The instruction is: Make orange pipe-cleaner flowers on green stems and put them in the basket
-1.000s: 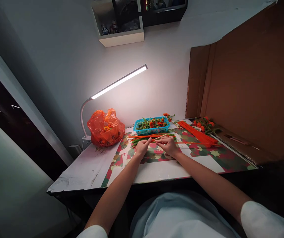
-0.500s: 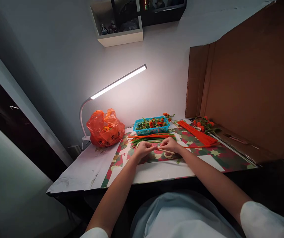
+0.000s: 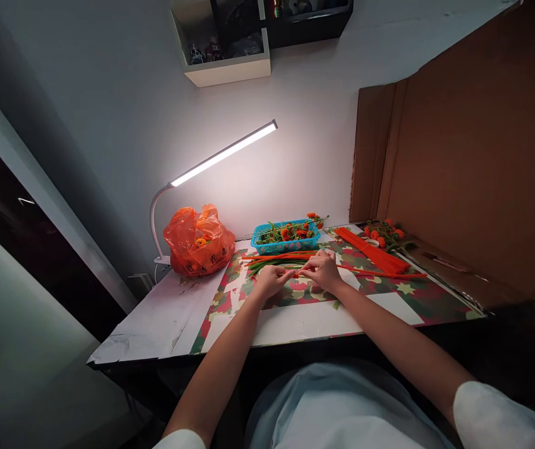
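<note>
1. Orange stick [image 3: 365,270]: slender, straight and seemingly fuzzy. It lies low over the patterned sheet [image 3: 440,299], running from the right hand [image 3: 326,272] towards the person's right, its far end beyond the orange bundle [image 3: 371,252].
2. Fingers: I find the right thumb and fingers pinched together on the stick's near end. The left hand [image 3: 271,280] has its fingertips closed at a small orange piece [image 3: 297,274]; I cannot tell whether it is part of the same stick.
3. Change: half a second ago I noted a pale, thin rod projecting from the fingers; I cannot see it now. The right hand has risen slightly, and the stick's far end shows further right. I judge the work to be fine fingertip handling at the near end.
4. Materials: the bundle is dense and matte, gathered near its middle. Orange and green sticks [image 3: 277,257] lie beyond the hands.
5. Surroundings: the blue basket [image 3: 279,249] is openwork and appears plastic, holding orange blooms and leafy stems. The orange bag [image 3: 202,259] is thin, crumpled and translucent. Ribbed-edged brown cardboard [image 3: 464,156] stands at the right.
</note>
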A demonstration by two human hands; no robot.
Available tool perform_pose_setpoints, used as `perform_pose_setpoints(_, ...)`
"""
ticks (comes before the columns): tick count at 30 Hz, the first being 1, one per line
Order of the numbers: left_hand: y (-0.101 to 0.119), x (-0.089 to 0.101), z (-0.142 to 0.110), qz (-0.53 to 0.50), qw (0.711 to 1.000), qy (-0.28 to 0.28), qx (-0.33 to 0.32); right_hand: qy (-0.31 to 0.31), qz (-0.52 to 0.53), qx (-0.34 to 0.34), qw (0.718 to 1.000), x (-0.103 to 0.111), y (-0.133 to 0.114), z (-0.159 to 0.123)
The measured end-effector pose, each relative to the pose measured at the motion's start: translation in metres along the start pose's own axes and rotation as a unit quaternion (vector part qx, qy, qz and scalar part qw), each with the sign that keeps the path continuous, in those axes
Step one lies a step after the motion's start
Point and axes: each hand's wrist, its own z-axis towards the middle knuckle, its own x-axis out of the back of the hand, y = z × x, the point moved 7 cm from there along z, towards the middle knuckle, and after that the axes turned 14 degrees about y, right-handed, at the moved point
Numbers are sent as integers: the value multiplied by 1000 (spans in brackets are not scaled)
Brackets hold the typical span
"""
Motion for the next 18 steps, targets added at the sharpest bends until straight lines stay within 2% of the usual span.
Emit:
perform_pose_setpoints(3,2,2,1,31,999,34,-13,19,-21,51,998,6,-12,0)
perform_pose_setpoints(8,1,8,2,62,993,102,4,17,-48,72,996,5,-23,-1)
perform_pose_setpoints(14,-8,10,3,40,988,143,35,33,-1,50,998,1,-25,-4)
perform_pose_setpoints(18,-21,8,5,-18,987,132,87,32,46,22,998,0,-26,-4)
